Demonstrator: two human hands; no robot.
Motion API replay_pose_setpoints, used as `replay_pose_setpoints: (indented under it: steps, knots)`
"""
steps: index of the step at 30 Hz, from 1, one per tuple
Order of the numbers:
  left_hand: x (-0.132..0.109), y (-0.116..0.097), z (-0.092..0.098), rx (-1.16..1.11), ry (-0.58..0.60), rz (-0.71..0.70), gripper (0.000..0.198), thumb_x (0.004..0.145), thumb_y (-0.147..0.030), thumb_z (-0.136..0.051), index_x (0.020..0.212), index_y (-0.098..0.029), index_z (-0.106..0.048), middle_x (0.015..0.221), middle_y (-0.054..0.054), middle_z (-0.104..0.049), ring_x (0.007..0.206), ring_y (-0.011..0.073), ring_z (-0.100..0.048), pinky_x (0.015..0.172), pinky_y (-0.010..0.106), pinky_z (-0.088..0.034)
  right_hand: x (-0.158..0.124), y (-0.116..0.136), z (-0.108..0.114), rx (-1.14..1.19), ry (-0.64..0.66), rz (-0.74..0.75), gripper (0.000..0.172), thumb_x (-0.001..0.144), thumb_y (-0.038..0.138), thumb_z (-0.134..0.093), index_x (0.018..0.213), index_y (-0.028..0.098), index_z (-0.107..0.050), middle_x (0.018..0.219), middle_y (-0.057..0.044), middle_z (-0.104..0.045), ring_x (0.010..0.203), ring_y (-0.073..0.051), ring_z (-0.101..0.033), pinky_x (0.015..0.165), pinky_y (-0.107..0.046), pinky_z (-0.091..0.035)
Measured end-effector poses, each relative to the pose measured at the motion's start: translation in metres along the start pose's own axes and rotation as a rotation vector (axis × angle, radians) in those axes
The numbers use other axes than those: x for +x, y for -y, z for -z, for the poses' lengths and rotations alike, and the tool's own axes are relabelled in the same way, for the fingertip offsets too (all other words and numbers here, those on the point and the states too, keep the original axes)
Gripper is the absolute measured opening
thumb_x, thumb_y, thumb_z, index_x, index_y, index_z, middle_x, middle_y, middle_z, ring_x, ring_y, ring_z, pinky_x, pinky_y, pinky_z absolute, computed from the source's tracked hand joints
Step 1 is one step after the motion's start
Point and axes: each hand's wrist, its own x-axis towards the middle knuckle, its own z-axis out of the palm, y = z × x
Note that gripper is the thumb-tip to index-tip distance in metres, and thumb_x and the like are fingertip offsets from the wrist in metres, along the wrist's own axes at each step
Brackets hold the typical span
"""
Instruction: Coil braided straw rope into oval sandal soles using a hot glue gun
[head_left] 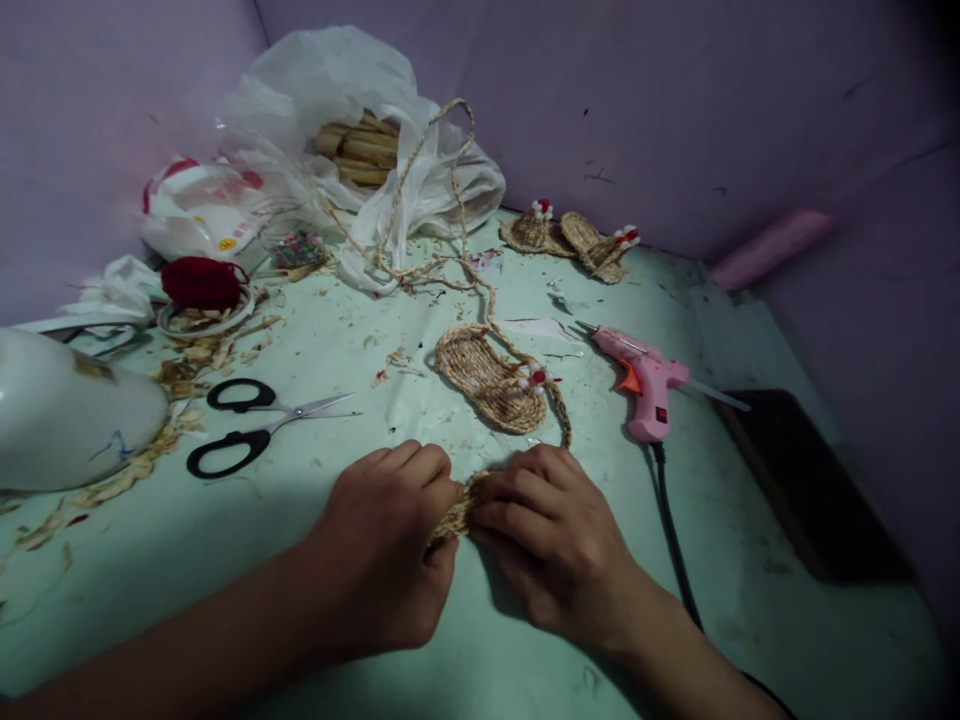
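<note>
My left hand [397,545] and my right hand [551,540] are both closed on a small piece of coiled braided straw [452,522], one at each side of it. Most of the piece is hidden by my fingers. From near my right hand a straw braid [561,412] runs up past a finished-looking miniature straw slipper [487,375] and on toward the back. That slipper lies flat just beyond my hands, with a red and white bead flower on its strap. Right of it rests a pink glue gun [645,375] with an orange trigger.
Black-handled scissors [274,420] lie open at left, near a white container [75,410] on its side. Behind are red yarn [201,283], a plastic bag [330,80] holding dried stalks [360,150], and two more slippers [596,245]. A dark phone-like slab [810,490] lies right.
</note>
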Motion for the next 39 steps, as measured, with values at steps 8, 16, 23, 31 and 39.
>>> replay_pose_setpoints:
  steps: [8,16,23,31,39]
  knots:
    - [0.005,-0.002,-0.006,0.042,-0.087,-0.06,0.005,0.066,-0.014,-0.05,0.065,-0.019,-0.049,0.076,0.005,-0.055,0.072,0.0203,-0.049,0.061,0.035,-0.039,0.002,0.003,-0.007,0.108,-0.085,-0.08,0.014,0.076,0.009,-0.054,0.078,0.018,-0.065,0.075,-0.005,-0.067,0.073,-0.019,-0.054,0.066,-0.036,-0.047]
    - [0.006,-0.001,-0.01,0.012,-0.141,-0.075,0.009,0.063,-0.011,-0.05,0.062,-0.019,-0.046,0.073,0.004,-0.055,0.072,0.0189,-0.048,0.061,0.034,-0.037,0.005,0.004,-0.008,0.132,-0.068,-0.12,0.012,0.076,0.008,-0.053,0.073,0.017,-0.062,0.073,-0.006,-0.065,0.072,-0.019,-0.054,0.066,-0.035,-0.047]
    - [0.005,-0.002,-0.008,0.012,-0.091,0.002,0.009,0.066,-0.013,-0.049,0.074,-0.018,-0.05,0.081,0.006,-0.054,0.078,0.0216,-0.049,0.069,0.038,-0.042,-0.001,0.001,-0.001,0.204,0.006,-0.151,0.013,0.073,0.015,-0.064,0.085,0.018,-0.062,0.089,-0.007,-0.066,0.085,-0.021,-0.058,0.073,-0.036,-0.05]
    - [0.006,-0.002,-0.006,-0.003,-0.064,0.005,0.008,0.067,-0.014,-0.051,0.075,-0.017,-0.052,0.084,0.007,-0.054,0.081,0.0222,-0.05,0.072,0.038,-0.043,-0.009,-0.001,0.003,0.273,-0.34,-0.319,0.016,0.077,0.011,-0.059,0.087,0.022,-0.052,0.1,-0.009,-0.065,0.09,-0.022,-0.063,0.076,-0.037,-0.052]
    - [-0.01,0.004,0.022,-0.176,0.067,0.003,0.04,0.065,-0.008,-0.06,0.101,-0.023,-0.054,0.105,0.004,-0.056,0.095,0.0206,-0.053,0.084,0.035,-0.045,0.0,0.003,-0.001,0.052,-0.058,-0.055,0.014,0.078,0.013,-0.058,0.088,0.021,-0.064,0.089,-0.005,-0.069,0.084,-0.021,-0.059,0.082,-0.044,-0.045]
